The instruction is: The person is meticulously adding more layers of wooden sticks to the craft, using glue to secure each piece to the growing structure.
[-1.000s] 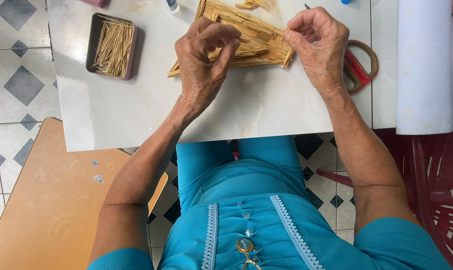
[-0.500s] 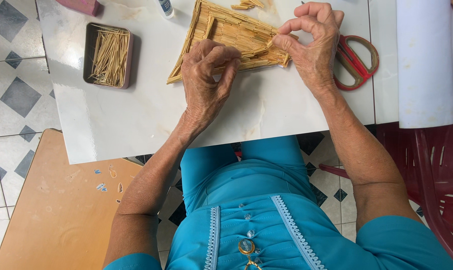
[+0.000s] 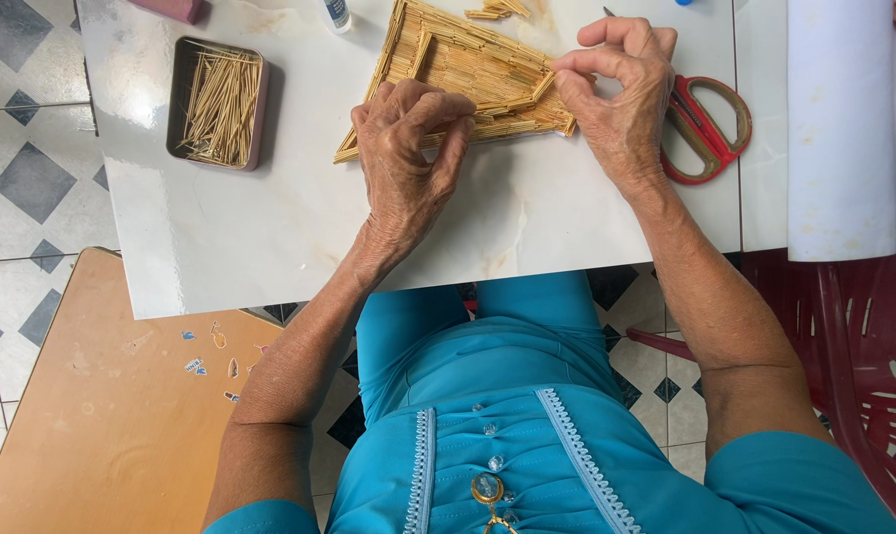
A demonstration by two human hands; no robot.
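Since a moment ago the left hand (image 3: pixel 408 148) has slid down to the near edge of the stick panel (image 3: pixel 468 74) on the white surface (image 3: pixel 270 227), fingers bunched and pressing it, while the right hand (image 3: pixel 621 94) stays at the panel's right corner, fingers pinched on a stick end; the work looks like seating a stick. A dark tin of sticks (image 3: pixel 217 102) lies well left, red scissors (image 3: pixel 705 129) just right, and a small bottle (image 3: pixel 337 14) at the far edge.

White table (image 3: pixel 299 237) bears stick panel (image 3: pixel 468 69), tin (image 3: pixel 217 103), scissors (image 3: pixel 710 129).
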